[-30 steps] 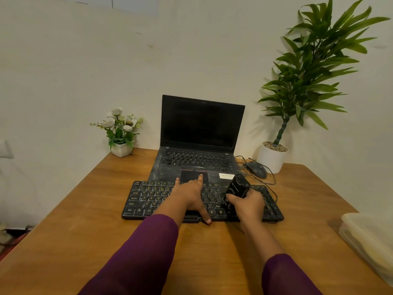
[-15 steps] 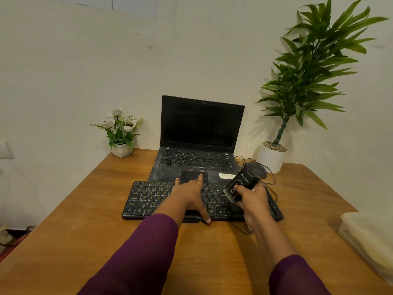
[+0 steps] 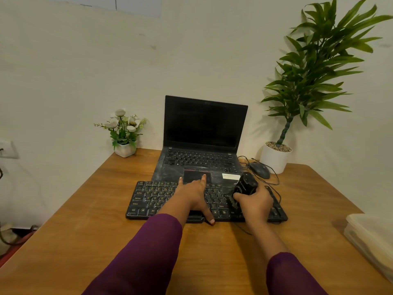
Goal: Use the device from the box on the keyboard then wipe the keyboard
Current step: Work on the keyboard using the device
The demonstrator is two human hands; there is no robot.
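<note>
The scene is evenly and softly lit, faint shadows are cast on the wall, and edges are bowed by wide-angle distortion.
</note>
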